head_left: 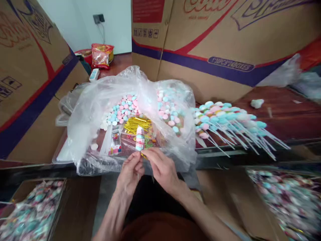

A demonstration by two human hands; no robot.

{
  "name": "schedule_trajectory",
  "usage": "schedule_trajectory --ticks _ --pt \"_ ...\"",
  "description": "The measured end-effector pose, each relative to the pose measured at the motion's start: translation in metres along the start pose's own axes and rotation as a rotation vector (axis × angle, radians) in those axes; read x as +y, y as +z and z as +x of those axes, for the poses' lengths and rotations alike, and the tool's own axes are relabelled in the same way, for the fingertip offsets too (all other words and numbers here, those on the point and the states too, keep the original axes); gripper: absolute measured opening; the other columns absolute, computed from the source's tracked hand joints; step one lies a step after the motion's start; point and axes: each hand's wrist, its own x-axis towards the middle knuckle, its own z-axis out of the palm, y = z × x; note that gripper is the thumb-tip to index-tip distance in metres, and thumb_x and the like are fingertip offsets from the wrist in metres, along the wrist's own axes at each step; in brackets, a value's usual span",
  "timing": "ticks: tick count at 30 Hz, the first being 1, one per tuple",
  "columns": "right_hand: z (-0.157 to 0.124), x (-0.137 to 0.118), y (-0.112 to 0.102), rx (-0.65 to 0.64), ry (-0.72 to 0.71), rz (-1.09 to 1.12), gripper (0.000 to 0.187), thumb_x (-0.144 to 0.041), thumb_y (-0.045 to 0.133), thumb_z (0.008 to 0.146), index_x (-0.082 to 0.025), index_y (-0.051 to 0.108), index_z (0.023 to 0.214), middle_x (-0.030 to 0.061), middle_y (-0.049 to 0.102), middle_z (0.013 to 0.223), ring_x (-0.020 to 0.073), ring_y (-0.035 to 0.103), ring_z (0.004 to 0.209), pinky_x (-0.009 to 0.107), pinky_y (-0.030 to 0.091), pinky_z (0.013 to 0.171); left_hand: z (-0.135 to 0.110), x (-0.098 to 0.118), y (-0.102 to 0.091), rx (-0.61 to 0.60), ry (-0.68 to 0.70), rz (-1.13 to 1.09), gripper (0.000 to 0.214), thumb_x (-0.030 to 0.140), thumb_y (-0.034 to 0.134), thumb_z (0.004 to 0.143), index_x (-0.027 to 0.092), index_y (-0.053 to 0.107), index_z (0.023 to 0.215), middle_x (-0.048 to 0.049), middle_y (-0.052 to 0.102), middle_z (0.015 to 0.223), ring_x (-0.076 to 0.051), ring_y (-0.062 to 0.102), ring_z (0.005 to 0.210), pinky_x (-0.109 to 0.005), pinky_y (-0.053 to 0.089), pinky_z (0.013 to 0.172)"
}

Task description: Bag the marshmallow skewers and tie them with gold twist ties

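Candy stick (139, 139): just past the fingertips, its long axis pointing away from the person
Left hand (130, 168): pinched narrow around the candy stick's near end
Gold tie (143, 155): at that end, on the right
Right hand (162, 167): pinching the gold tie, fingertips close beside the left's

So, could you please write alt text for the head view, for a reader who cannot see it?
A left hand holds a stick of pink, white and blue sweets while the right hand pinches a gold strip below them. Beyond lie loose sweets and gold strips amid clear plastic, with sweets on sticks piled to the right.
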Motion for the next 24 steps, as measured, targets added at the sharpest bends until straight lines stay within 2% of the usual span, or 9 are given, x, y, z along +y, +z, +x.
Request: schedule_trajectory --ticks 3,7,9,11,14,16,19,21,24 --pt "-0.001 0.004 -0.003 0.016 -0.083 -0.067 0.025 -0.009 0.049 0.100 -0.020 0.069 0.109 0.0078 0.075 0.100 0.0190 0.071 0.091 0.031 0.056 0.081 -0.004 -0.001 0.001 -0.026 -0.064 0.005 0.045 0.022 0.099 0.049 0.011 0.062 0.071 0.0059 0.054 0.060 0.001 0.034 0.045 -0.010 0.024 0.040" --pt "0.003 0.000 -0.002 0.080 -0.092 -0.090 0.017 -0.008 0.050 0.098 -0.017 0.065 0.099 0.0088 0.072 0.089 0.0203 0.067 0.081 0.033 0.054 0.075 -0.009 -0.006 0.004 -0.081 -0.062 0.018 0.036 0.024 0.095 0.060 0.015 0.064 0.074 0.0059 0.054 0.062 -0.001 0.039 0.047 -0.012 0.027 0.042" --pt "0.004 -0.006 0.000 0.095 -0.018 -0.084 0.017 -0.009 0.047 0.098 -0.017 0.062 0.093 0.0086 0.068 0.082 0.0204 0.063 0.076 0.033 0.051 0.071 -0.010 -0.010 0.006 -0.098 -0.018 0.035 0.033 0.027 0.094 0.063 0.017 0.068 0.080 0.0038 0.059 0.068 -0.005 0.051 0.055 -0.015 0.039 0.050" --pt "0.004 -0.012 0.000 0.087 0.114 -0.009 0.017 -0.011 0.045 0.098 -0.019 0.058 0.088 0.0060 0.063 0.079 0.0190 0.060 0.073 0.031 0.050 0.068 -0.011 -0.011 0.009 -0.150 0.006 0.083 0.034 0.036 0.091 0.067 0.018 0.072 0.088 -0.0011 0.066 0.080 -0.012 0.062 0.072 -0.022 0.050 0.065" --pt "0.004 -0.022 -0.009 0.046 0.331 0.235 0.014 -0.014 0.047 0.098 -0.020 0.055 0.087 0.0025 0.062 0.080 0.0161 0.061 0.074 0.027 0.050 0.068 -0.018 -0.009 0.011 -0.252 0.128 0.231 0.042 0.057 0.079 0.075 0.019 0.076 0.092 -0.0078 0.069 0.102 -0.021 0.064 0.089 -0.032 0.052 0.080" --pt "0.007 -0.029 -0.020 0.023 0.414 0.353 0.015 -0.015 0.049 0.098 -0.020 0.055 0.085 0.0004 0.062 0.079 0.0143 0.061 0.073 0.024 0.049 0.069 -0.026 -0.006 0.011 -0.268 0.247 0.311 0.046 0.064 0.069 0.081 0.018 0.077 0.082 -0.0087 0.067 0.110 -0.022 0.062 0.095 -0.034 0.051 0.087" --pt "0.011 -0.041 -0.034 0.027 0.424 0.404 0.019 -0.015 0.050 0.097 -0.020 0.056 0.081 -0.0024 0.057 0.073 0.0118 0.055 0.066 0.023 0.045 0.064 -0.039 -0.005 0.005 -0.224 0.395 0.479 0.049 0.060 0.063 0.088 0.019 0.074 0.064 -0.0081 0.065 0.099 -0.023 0.058 0.100 -0.032 0.045 0.095" --pt "0.011 -0.047 -0.039 0.058 0.403 0.430 0.019 -0.015 0.052 0.097 -0.019 0.059 0.080 -0.0020 0.057 0.072 0.0116 0.054 0.065 0.023 0.044 0.063 -0.044 -0.007 -0.002 -0.172 0.462 0.598 0.042 0.055 0.063 0.090 0.021 0.077 0.069 -0.0062 0.064 0.089 -0.021 0.057 0.095 -0.032 0.045 0.094" --pt "0.005 -0.053 -0.040 0.102 0.440 0.530 0.017 -0.015 0.055 0.096 -0.019 0.064 0.083 0.0006 0.064 0.078 0.0133 0.059 0.071 0.024 0.047 0.068 -0.047 -0.010 -0.010 -0.162 0.446 0.677 0.028 0.049 0.068 0.089 0.024 0.081 0.084 -0.0048 0.066 0.090 -0.020 0.058 0.092 -0.031 0.046 0.090"
